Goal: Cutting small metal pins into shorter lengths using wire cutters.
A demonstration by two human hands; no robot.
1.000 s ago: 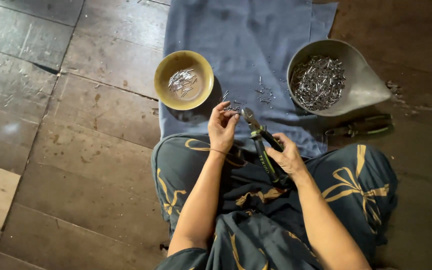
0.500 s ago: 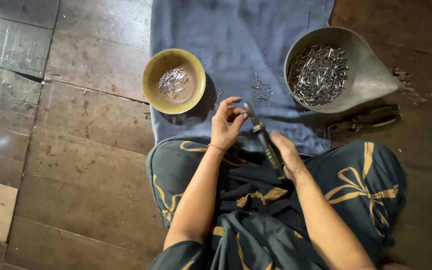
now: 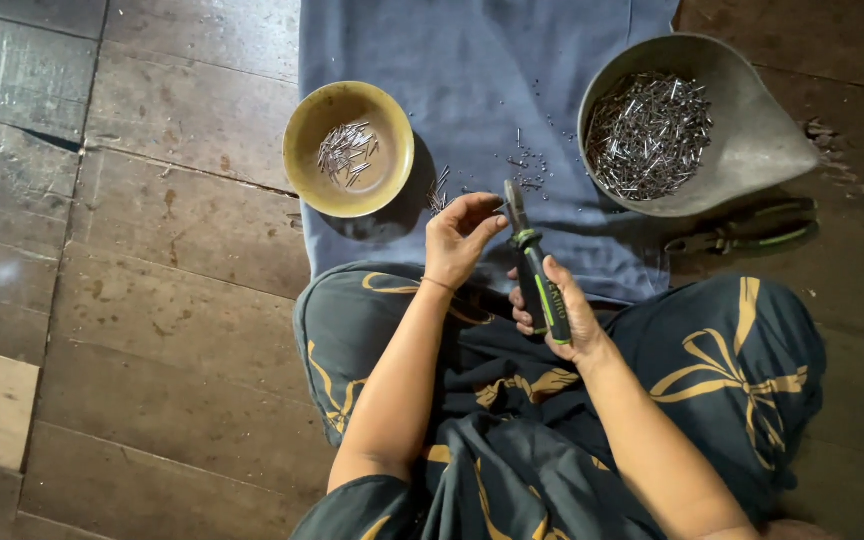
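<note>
Head view, looking straight down at a seated person's lap and a dark plank floor. Right hand is wrapped around the black-and-green handles of a pair of pliers, tool pointing away from the body, its metal nose just beside the left fingertips. Left hand is curled, thumb and forefinger pinched together right at the pliers' nose; whatever sits between them is too small to make out. Both hands hover over the near edge of a blue cloth spread ahead of the knees. Ahead-left of the left hand, a yellow bowl with a small heap of short metal pins. Ahead-right of the right hand, a grey metal scoop dish holding a big pile of longer metal pins. Loose bits of metal scattered on the cloth just ahead of the hands. Second pair of green-handled pliers lies on the floor to the right of the right hand, near the dish. Dark patterned trousers under the forearms
</note>
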